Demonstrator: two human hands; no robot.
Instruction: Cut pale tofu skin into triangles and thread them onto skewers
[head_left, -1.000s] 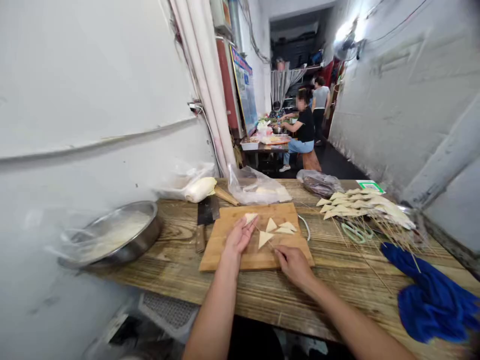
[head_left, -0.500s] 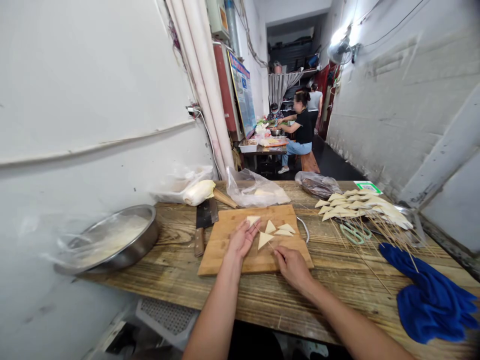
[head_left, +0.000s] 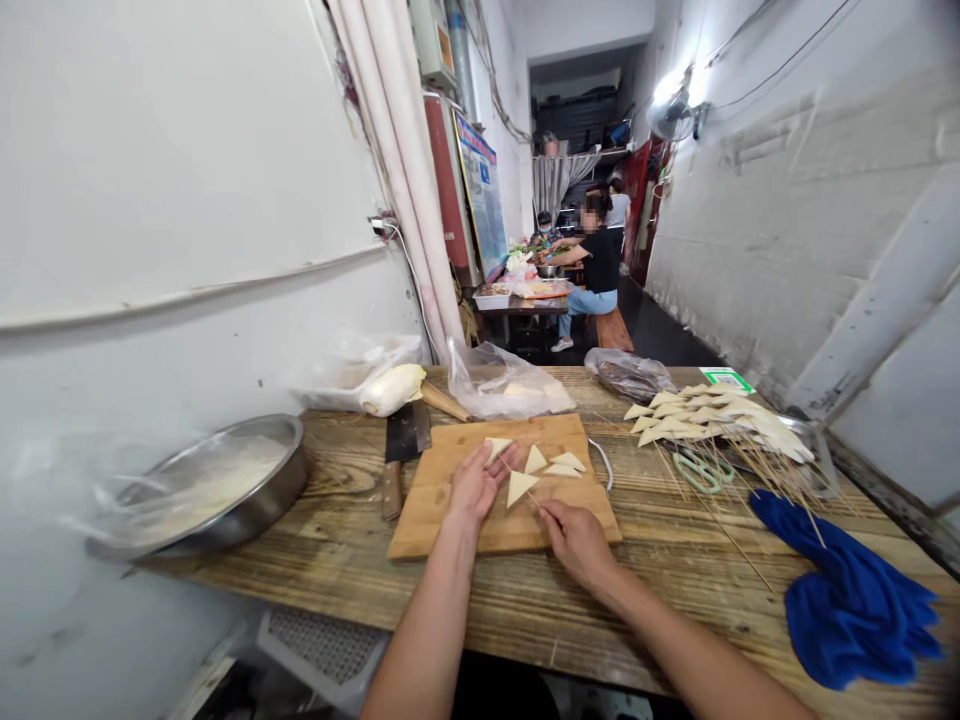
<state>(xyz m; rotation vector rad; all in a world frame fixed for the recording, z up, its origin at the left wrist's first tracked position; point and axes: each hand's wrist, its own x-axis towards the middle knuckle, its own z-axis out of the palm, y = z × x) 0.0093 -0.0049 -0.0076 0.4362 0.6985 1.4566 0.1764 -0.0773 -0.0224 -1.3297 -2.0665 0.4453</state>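
Note:
My left hand (head_left: 472, 482), palm up over the wooden cutting board (head_left: 442, 525), pinches a pale flat triangle (head_left: 498, 448), perhaps a slice of tofu. Between the fingers and thumb of my right hand (head_left: 576, 538) is a thin wooden skewer (head_left: 533, 497). Another pale triangle (head_left: 520, 488) is threaded on this skewer, whose tip side points at the piece in my left hand. Whether the tip has entered that piece I cannot tell. Several loose triangles (head_left: 564, 468) lie on the board just right of my left hand.
Left of the board are a cleaver (head_left: 393, 488) and a steel basin (head_left: 289, 470). Plastic bags (head_left: 510, 385) lie behind it. At right are skewered triangles (head_left: 720, 415), green-handled scissors (head_left: 701, 470) and a blue cloth (head_left: 855, 610). People sit and stand farther back, including a seated person (head_left: 598, 260).
The whole view has shifted slightly. Both hands keep nearly the same pose over the board, with the same triangle and skewer in them. The standing person at the back has moved a little.

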